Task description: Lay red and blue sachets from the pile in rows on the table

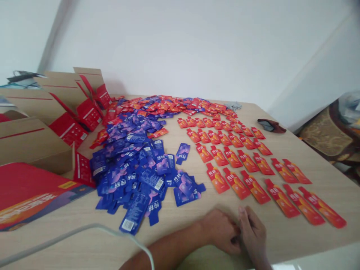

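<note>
Head view, looking down across a pale wooden table [281, 240] set against a white wall; both hands resting together at the near edge, left hand [222, 229] curled with knuckles up, right hand [253, 232] pressed against it, fingertips of the two meeting, fingers drawn together rather than spread; whether anything small sits pinched between them, impossible to tell; nothing else visibly gripped; just beyond the hands, neat slanting rows of orange-red sachets [244, 157], laid flat side by side, nearest row just past the knuckles, further rows running back toward the far edge; left of those rows, a loose heap of blue sachets [132, 168], overlapping at all angles, a few strays lying apart, one blue sachet [182, 153] alone between the heap and the orange-red rows; behind both, a mixed pile of red and blue sachets [168, 105] spread along the far side of the table; on the left edge, open cardboard boxes [56, 101] with red inner flaps, standing close together, and nearer the camera a flat red printed carton [30, 191] lying on the tabletop; a pale cable [84, 229] curving across the near left corner, passing close by the left forearm; a dark small object [270, 125] near the far right edge, well apart from the hands, too blurred to identify; right of the table, a patterned chair [326, 135] partly in shot
</note>
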Tool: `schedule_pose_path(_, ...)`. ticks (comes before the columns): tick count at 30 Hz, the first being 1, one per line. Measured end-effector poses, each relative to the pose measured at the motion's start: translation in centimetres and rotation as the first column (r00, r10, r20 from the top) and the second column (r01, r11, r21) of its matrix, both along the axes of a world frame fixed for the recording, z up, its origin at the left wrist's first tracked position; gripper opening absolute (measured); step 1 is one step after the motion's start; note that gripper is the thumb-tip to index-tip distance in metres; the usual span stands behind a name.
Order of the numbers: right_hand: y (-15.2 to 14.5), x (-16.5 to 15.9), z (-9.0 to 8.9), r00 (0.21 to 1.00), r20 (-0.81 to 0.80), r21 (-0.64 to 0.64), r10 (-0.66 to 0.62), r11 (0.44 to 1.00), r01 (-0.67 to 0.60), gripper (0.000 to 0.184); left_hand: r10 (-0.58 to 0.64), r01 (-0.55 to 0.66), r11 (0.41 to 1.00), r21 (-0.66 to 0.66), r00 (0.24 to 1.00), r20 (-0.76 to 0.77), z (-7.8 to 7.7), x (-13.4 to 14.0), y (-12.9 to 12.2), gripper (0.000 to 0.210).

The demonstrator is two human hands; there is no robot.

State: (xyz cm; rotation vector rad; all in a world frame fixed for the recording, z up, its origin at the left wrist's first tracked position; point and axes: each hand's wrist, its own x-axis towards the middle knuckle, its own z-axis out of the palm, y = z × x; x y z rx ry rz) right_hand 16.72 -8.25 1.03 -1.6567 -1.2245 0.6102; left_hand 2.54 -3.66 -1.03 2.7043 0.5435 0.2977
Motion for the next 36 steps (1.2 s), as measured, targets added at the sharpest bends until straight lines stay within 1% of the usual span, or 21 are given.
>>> schedule_pose_path(3, -0.2, -0.2, 0.3, 0.999, 0.024, 0.027, 0.022, 0.999, -0.023, 0.055, -0.004, 0.004, 1.0, 0.002, 1.0, 0.02, -0.1, 0.0, 0.0, 0.037)
schedule_pose_path(5, -0.4, -0.2, 0.6, 0.999, 0.032, 0.032, 0.023, 0.999, -0.024, 0.053, -0.008, 0.008, 1.0, 0.009, 1.0, 0.026, 0.1, 0.0, 0.1, 0.034)
schedule_pose_path(8, -0.4, -0.1, 0.9, 1.0, 0.025, 0.051, 0.019, 0.999, -0.02, 0.051, -0.017, 0.017, 1.0, 0.016, 1.0, 0.009, 0.5, 0.0, 0.1, 0.035)
schedule_pose_path(10, 0.1, 0.0, 1.0, 1.0, -0.001, 0.093, 0.007, 0.996, -0.007, 0.046, -0.015, 0.016, 1.0, 0.018, 1.0, -0.018, 0.7, 0.0, 0.1, 0.039)
schedule_pose_path(13, 1.7, 0.0, 1.9, 0.997, -0.072, 0.214, 0.027, 0.977, -0.011, 0.038, -0.008, 0.01, 0.999, 0.048, 0.999, -0.035, 0.5, 0.2, 0.0, 0.04)
schedule_pose_path(15, 3.1, -0.4, 3.1, 0.991, -0.083, 0.299, 0.106, 0.951, -0.076, 0.037, -0.004, 0.006, 0.998, 0.068, 1.0, -0.025, 0.1, 0.3, 0.0, 0.04)
schedule_pose_path(16, 3.8, -0.7, 4.0, 0.986, -0.062, 0.331, 0.158, 0.935, -0.129, 0.036, 0.003, -0.002, 0.997, 0.075, 1.0, -0.02, -0.1, 0.3, -0.1, 0.04)
schedule_pose_path(18, 5.2, -1.4, 6.0, 0.963, 0.035, 0.356, 0.266, 0.898, -0.26, 0.033, 0.021, -0.02, 0.997, 0.075, 1.0, -0.016, -0.3, 0.4, -0.2, 0.042)
schedule_pose_path(21, 6.9, -3.0, 8.8, 0.886, 0.259, 0.299, 0.385, 0.84, -0.452, 0.033, 0.044, -0.043, 0.996, 0.077, 0.999, -0.007, -0.3, 0.4, -0.4, 0.041)
schedule_pose_path(23, 7.8, -4.2, 9.8, 0.815, 0.388, 0.243, 0.43, 0.805, -0.541, 0.035, 0.048, -0.047, 0.995, 0.092, 0.999, -0.001, -0.2, 0.4, -0.5, 0.037)
schedule_pose_path(25, 8.6, -5.2, 9.9, 0.761, 0.463, 0.206, 0.454, 0.78, -0.591, 0.038, 0.042, -0.041, 0.992, 0.119, 0.999, -0.005, -0.1, 0.5, -0.6, 0.035)
schedule_pose_path(31, 10.2, -6.4, 8.6, 0.658, 0.584, 0.148, 0.475, 0.734, -0.662, 0.053, 0.002, 0.004, 0.975, 0.223, 1.0, -0.025, 0.4, 0.5, -0.8, 0.033)
schedule_pose_path(34, 11.4, -6.4, 8.2, 0.59, 0.636, 0.103, 0.497, 0.703, -0.704, 0.063, -0.041, 0.046, 0.965, 0.26, 0.999, -0.025, 0.6, -0.3, -1.3, 0.033)
schedule_pose_path(36, 12.6, -6.3, 7.9, 0.557, 0.653, 0.074, 0.512, 0.69, -0.72, 0.066, -0.042, 0.043, 0.964, 0.264, 0.999, -0.008, 0.5, -1.2, -1.9, 0.034)
